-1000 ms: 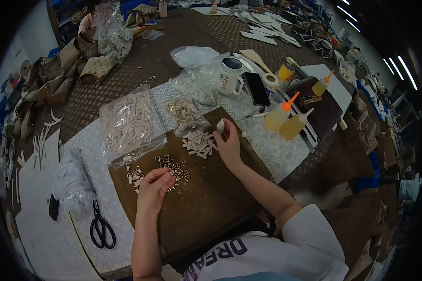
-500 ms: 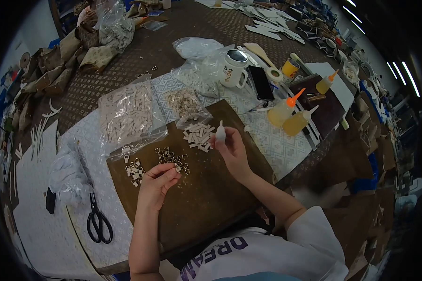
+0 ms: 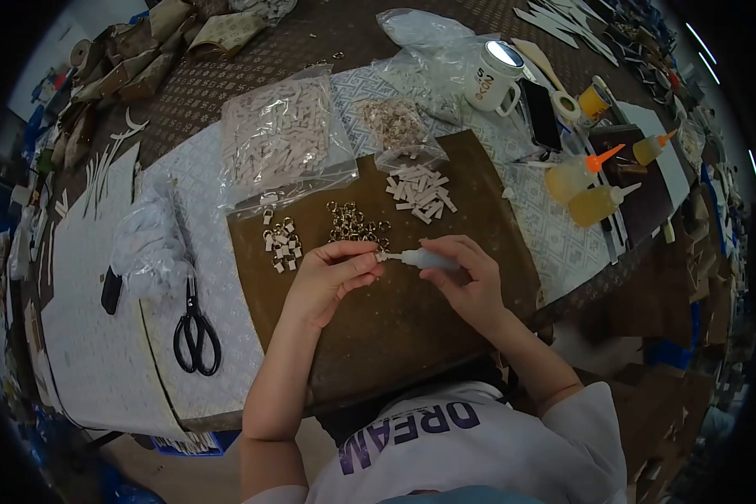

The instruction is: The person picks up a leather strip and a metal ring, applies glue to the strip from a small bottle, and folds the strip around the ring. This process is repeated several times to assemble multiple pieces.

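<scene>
My left hand (image 3: 336, 275) is closed, its thumb and forefinger pinching a small pale tab (image 3: 381, 256); whether a ring is attached to it is too small to tell. In my right hand (image 3: 472, 281) a small white glue bottle (image 3: 428, 259) lies nearly level, its thin nozzle pointing left and meeting the tab. Just beyond my fingertips sits a heap of small metal rings (image 3: 350, 223). Short pale strips (image 3: 420, 193) are piled behind the bottle. Left of my left hand lie several rings with pale tabs (image 3: 284, 244). All this is on a brown mat (image 3: 395, 336).
Two clear bags, one of pale strips (image 3: 277, 134) and one of small metal parts (image 3: 393, 126), lie at the mat's far edge. Black scissors (image 3: 196, 336) rest at left. A mug (image 3: 489, 84), a phone (image 3: 539, 115) and orange-tipped bottles (image 3: 573, 178) stand at right.
My right hand has lowered the glue bottle from upright to nearly level and brought its nozzle to the piece in my left hand. The camera view has shifted, too.
</scene>
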